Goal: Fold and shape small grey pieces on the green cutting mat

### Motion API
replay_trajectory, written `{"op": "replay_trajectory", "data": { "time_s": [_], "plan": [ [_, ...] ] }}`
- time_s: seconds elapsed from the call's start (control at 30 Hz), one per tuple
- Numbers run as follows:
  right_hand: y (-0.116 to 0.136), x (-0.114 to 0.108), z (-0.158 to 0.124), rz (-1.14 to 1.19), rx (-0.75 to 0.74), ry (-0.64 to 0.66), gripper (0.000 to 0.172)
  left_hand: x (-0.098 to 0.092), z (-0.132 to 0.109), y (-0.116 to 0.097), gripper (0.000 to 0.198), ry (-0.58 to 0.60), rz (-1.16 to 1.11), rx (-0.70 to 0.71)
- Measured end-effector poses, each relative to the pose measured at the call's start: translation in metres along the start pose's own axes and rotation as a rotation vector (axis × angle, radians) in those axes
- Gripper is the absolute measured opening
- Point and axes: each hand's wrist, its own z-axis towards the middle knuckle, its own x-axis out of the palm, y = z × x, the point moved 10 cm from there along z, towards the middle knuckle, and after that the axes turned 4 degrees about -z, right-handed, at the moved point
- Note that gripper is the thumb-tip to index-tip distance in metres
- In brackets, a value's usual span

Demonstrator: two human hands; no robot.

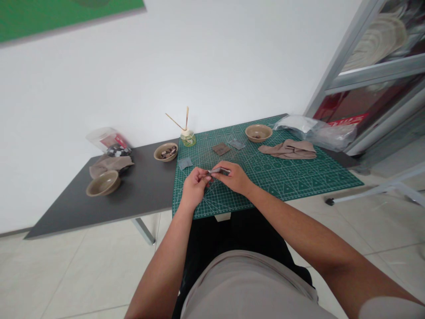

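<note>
My left hand and my right hand meet over the near part of the green cutting mat. Both pinch one small flat grey piece, held between their fingertips just above the mat. A similar small grey square lies on the mat's left edge. A brown square and a pale translucent square lie farther back on the mat.
A dark grey table bears three tan bowls: one at the left, one with small dark pieces, one at the back. Also a reed jar, beige cloths, plastic bags, a clear container.
</note>
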Motion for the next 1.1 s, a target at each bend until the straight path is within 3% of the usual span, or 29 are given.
{"op": "replay_trajectory", "data": {
  "time_s": [0.37, 0.57, 0.73, 1.1],
  "plan": [
    [0.0, 0.002, 0.001, 0.007, -0.006, 0.019, 0.006, -0.002, 0.001, 0.004, 0.014, -0.012, -0.023, -0.01],
    [-0.002, 0.004, 0.001, -0.043, 0.0, 0.027, 0.005, -0.007, -0.001, -0.004, 0.014, -0.059, -0.036, 0.068],
    [-0.01, -0.005, 0.0, -0.036, 0.077, -0.067, 0.01, -0.013, -0.001, -0.011, 0.017, -0.126, -0.018, 0.156],
    [-0.011, -0.004, 0.0, -0.043, 0.085, -0.065, 0.011, -0.011, 0.0, -0.007, 0.013, -0.11, 0.017, 0.117]
  ]
}}
